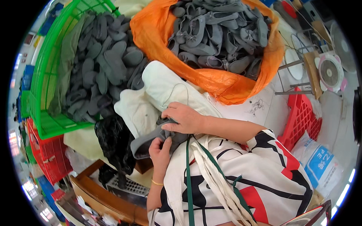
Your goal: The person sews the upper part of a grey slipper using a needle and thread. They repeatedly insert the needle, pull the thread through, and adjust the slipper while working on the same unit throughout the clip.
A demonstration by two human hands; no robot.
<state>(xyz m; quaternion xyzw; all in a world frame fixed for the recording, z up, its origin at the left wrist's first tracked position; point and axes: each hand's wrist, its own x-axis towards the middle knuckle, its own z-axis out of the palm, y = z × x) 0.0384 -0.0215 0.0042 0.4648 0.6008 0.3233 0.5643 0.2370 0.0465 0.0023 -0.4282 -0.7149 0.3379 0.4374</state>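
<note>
1 grey shoe (151, 137) lies near the middle of the frame, over a white cloth (162, 81) and against the person's lap. The right hand (183, 118) pinches its upper edge with curled fingers; the left hand (160, 152), just below, grips the near edge between thumb and forefinger. A thin thread (176, 86) loops over the cloth above the right hand.

2 heaped containers bound the space: a green crate (41, 94) at upper left, its long side slanting down, and an orange sack (222, 88) at upper centre, its rim bulging toward the hands. Both hold more grey shoes. A black plastic bag (115, 139) crowds the left side; whether the shoe touches it I cannot tell.

The widest open room is right of centre, where pale floor (269, 115) shows between the sack's lower rim, the right forearm and a red crate (301, 120), with dark scraps (257, 106) lying there.
</note>
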